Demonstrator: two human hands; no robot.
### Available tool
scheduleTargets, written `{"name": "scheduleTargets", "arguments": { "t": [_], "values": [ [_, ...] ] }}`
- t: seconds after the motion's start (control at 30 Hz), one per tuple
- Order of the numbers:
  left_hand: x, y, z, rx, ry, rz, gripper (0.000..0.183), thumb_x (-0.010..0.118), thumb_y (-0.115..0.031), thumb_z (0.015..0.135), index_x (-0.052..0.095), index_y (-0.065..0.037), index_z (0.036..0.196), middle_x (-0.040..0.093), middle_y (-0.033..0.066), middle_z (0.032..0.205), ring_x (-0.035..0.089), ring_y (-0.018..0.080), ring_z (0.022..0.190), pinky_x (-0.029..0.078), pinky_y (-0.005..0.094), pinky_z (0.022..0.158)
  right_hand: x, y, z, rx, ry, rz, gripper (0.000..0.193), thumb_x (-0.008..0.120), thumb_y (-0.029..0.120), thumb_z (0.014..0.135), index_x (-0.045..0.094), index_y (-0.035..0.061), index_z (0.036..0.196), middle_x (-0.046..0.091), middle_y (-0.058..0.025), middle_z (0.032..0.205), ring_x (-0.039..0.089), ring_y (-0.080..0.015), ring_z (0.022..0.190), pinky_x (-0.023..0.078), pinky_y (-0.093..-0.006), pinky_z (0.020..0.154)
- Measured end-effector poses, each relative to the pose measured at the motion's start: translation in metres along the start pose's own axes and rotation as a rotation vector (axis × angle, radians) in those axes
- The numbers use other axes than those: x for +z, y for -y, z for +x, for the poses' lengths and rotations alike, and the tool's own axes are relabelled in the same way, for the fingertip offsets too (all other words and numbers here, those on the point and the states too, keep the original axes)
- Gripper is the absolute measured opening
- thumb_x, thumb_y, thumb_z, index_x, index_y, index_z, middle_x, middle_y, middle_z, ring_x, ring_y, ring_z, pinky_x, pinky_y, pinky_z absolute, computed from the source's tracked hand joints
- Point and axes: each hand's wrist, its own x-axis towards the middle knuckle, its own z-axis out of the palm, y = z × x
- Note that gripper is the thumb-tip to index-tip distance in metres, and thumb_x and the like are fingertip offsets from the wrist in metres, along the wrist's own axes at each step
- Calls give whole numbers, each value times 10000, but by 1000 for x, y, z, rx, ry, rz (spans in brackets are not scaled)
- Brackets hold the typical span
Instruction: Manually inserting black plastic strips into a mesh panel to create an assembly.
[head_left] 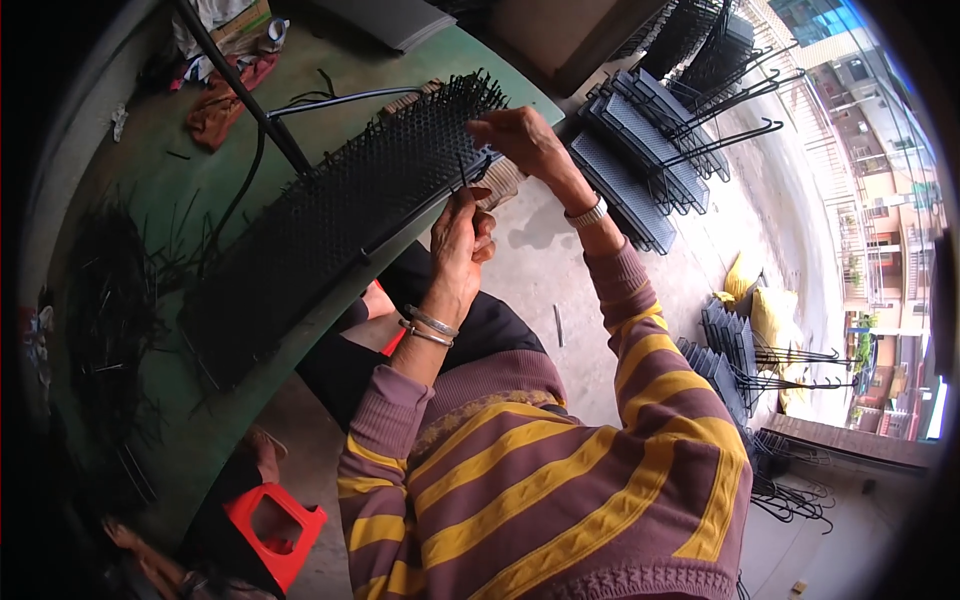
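A long black mesh panel (330, 215) lies slantwise on the green table, thin black pieces bristling along its far edge and right end. Just off the panel's near right corner, my left hand (460, 245) is closed, with thin black strips (461, 172) standing up from its fingers. My right hand (525, 145) bends over the panel's right end, fingertips pinched together at the mesh. Whatever those fingertips hold is too small to make out. Under that end of the panel, pale ridged blocks (503, 182) show.
A dark heap of loose strips (110, 310) lies on the table's left. A lamp pole (235, 85) crosses above the panel. Stacked black racks with hooks (640, 140) stand on the floor at right. Near a red stool (280, 535), another person's hand (140, 555) shows at lower left.
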Motion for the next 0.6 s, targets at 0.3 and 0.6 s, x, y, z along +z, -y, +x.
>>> {"name": "scheduleTargets", "arguments": {
  "t": [0.3, 0.6],
  "values": [
    [1, 10, 8, 56, -14, -11, 206, 529, -300, 962, 606, -109, 980, 432, -40, 635, 303, 31, 497, 230, 191, 433, -5, -13, -5, -117, -365, 221, 123, 616, 127, 828, 637, 14, 871, 687, -93, 806, 634, -183, 655, 496, -324, 612],
    [3, 4, 4, -4, 44, 83, 312, 475, -404, 984, 496, -104, 903, 380, -55, 589, 298, 24, 468, 230, 194, 424, 3, -42, 49, -362, -808, -180, 75, 586, 131, 874, 571, 69, 912, 685, -120, 822, 659, -296, 691, 512, -370, 622]
  ]
}}
